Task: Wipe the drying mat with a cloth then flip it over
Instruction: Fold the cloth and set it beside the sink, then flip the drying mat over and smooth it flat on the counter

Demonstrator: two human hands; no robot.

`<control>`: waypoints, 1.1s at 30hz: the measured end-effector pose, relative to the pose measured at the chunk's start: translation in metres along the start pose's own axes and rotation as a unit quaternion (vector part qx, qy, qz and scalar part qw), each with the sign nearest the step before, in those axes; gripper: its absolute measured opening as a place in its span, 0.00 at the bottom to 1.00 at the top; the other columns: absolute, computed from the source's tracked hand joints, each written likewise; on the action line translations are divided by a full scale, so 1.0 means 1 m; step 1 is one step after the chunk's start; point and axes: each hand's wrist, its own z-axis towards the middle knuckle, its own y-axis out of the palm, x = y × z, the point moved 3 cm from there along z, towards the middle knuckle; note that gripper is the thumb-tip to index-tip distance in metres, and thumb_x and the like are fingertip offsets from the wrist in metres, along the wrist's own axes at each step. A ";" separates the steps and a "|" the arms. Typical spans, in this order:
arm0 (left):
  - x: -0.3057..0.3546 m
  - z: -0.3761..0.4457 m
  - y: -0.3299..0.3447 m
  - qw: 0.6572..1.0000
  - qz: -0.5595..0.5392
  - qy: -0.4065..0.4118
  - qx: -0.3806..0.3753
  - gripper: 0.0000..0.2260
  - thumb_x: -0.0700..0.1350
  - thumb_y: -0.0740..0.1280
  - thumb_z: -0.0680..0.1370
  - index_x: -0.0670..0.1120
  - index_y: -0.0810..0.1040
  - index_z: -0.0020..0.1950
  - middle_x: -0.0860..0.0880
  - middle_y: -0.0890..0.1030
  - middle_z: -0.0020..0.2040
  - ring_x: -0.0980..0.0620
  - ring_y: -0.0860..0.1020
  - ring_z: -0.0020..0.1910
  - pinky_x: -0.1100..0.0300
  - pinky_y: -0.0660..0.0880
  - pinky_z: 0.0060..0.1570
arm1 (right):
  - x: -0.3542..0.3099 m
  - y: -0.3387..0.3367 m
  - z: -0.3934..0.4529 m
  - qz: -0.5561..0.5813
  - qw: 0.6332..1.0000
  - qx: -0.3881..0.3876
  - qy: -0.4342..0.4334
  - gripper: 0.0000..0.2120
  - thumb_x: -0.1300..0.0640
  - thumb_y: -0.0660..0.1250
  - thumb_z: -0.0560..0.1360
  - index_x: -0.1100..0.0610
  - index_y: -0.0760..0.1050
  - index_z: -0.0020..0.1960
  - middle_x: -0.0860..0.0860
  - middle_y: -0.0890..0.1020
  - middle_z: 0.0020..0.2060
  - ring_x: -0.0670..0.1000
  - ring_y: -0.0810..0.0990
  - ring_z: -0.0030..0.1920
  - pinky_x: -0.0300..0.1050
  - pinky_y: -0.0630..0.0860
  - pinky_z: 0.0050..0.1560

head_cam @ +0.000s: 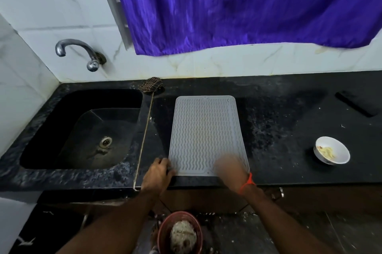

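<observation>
A grey ribbed drying mat (206, 129) lies flat on the black counter (279, 129), ridges up. My left hand (158, 175) grips its near left corner at the counter's front edge. Over the mat's near right corner, my right hand (232, 171) is smeared by motion blur, so I cannot tell whether it holds anything. A dark checked cloth (152, 84) lies bunched at the back of the counter, beside the sink, apart from both hands.
A black sink (82, 129) with a wall tap (82, 53) is left of the mat. A white bowl (331, 152) sits on the right, a dark flat object (355, 106) behind it. A red bucket (178, 233) stands on the floor below. A purple curtain (248, 5) hangs above.
</observation>
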 end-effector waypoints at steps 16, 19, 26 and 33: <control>0.048 0.029 -0.019 0.824 -0.461 -0.312 -0.105 0.12 0.49 0.68 0.77 0.43 0.76 0.39 0.48 0.77 0.32 0.51 0.77 0.30 0.60 0.71 0.33 | -0.025 0.018 0.002 -0.106 0.991 0.076 -0.019 0.23 0.34 0.61 0.69 0.42 0.70 0.61 0.46 0.75 0.53 0.51 0.73 0.51 0.49 0.68 0.50; 0.093 0.060 -0.062 0.813 -0.504 -0.256 -0.139 0.07 0.47 0.68 0.76 0.45 0.78 0.41 0.51 0.80 0.33 0.50 0.80 0.36 0.55 0.76 0.41 | -0.019 -0.011 0.019 -0.110 0.979 0.171 -0.022 0.16 0.43 0.60 0.72 0.48 0.75 0.56 0.47 0.79 0.48 0.54 0.77 0.47 0.51 0.70 0.46; 0.161 0.149 -0.162 0.813 -0.527 -0.168 -0.179 0.07 0.48 0.64 0.79 0.46 0.77 0.44 0.49 0.83 0.43 0.45 0.81 0.42 0.49 0.78 0.40 | 0.011 -0.147 0.113 -0.047 0.976 0.209 0.035 0.16 0.46 0.55 0.74 0.50 0.77 0.52 0.53 0.83 0.43 0.59 0.81 0.45 0.53 0.77 0.41; 0.177 0.218 -0.215 0.784 -0.569 -0.149 -0.197 0.07 0.48 0.60 0.81 0.46 0.74 0.47 0.48 0.82 0.44 0.39 0.80 0.47 0.44 0.77 0.39 | 0.030 -0.244 0.180 0.077 0.988 0.107 0.077 0.05 0.50 0.71 0.73 0.50 0.79 0.42 0.51 0.82 0.36 0.53 0.80 0.40 0.45 0.73 0.40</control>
